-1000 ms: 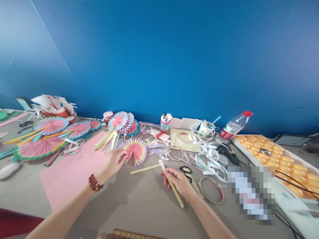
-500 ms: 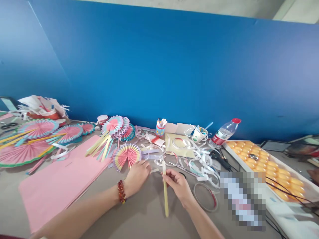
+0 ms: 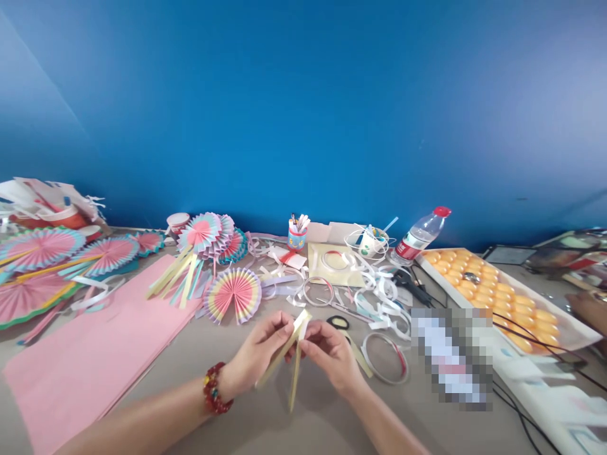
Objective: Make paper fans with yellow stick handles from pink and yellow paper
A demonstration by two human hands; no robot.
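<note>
Yellow strips [image 3: 294, 373] are pinched in the fingers [image 3: 281, 330] of both hands [image 3: 296, 357].

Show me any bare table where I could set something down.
Bare table shows between the pink paper and left hand, and below the tape roll, beside the right forearm. The stretch along the blue wall is crowded with paper fans, cups and white strips.

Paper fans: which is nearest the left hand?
The pink, yellow and lilac fan, just beyond the left hand. The stacked fans sit behind it, and the far-left fans lie farther off.
</note>
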